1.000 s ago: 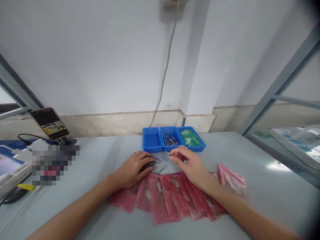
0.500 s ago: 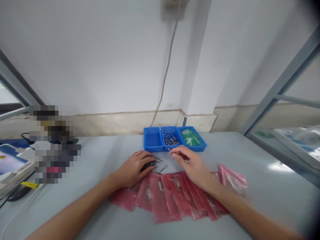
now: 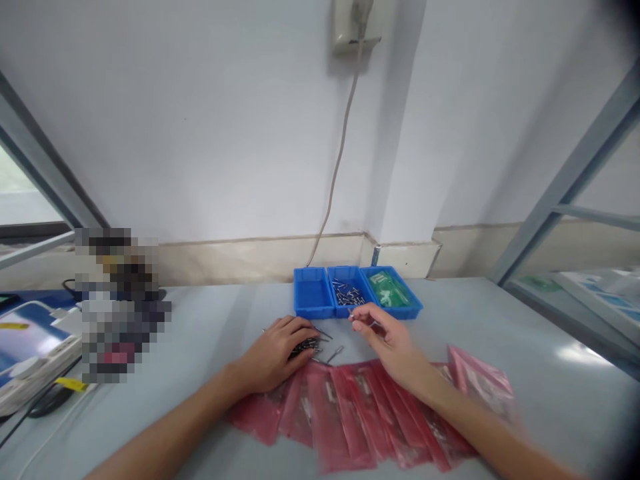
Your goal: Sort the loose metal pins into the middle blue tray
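Note:
My left hand lies curled on the table over a small heap of thin metal pins, fingers closed on several of them. My right hand hovers just in front of the blue bins and pinches one small metal pin between thumb and forefinger. A fan of pink plastic bags is spread on the table under both wrists. Three joined blue bins stand behind: the left bin looks bare, the middle bin holds metal pins, the right bin holds green parts.
The grey table runs to a white wall with a hanging cable. A blurred-out patch, papers and a dark cable lie at the left. A metal frame stands at the right.
The camera has tilted, so everything sits lower in view. My right hand with its pin has drawn a little nearer the middle bin. The left hand stays on the pin heap.

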